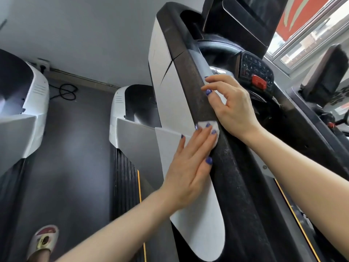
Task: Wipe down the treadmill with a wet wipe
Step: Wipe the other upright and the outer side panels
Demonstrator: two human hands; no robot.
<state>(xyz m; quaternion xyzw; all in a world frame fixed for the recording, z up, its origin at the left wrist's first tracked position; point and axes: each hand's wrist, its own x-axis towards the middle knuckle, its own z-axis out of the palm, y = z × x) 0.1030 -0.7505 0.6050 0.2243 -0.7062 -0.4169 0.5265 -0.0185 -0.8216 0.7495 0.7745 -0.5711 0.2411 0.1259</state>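
The treadmill's black handrail runs diagonally up the middle of the head view, with a light grey side panel beside it. My left hand lies flat, its straight fingers pressing a white wet wipe against the left face of the rail. Most of the wipe is hidden under the fingers. My right hand rests on the rail just above, fingertips touching its top edge; its thumb is hidden. The console with a red stop button sits to the upper right.
A second treadmill stands at the left, across a strip of dark floor. A black cable lies by the wall. A foot in a slipper is at the bottom left. A window fills the upper right.
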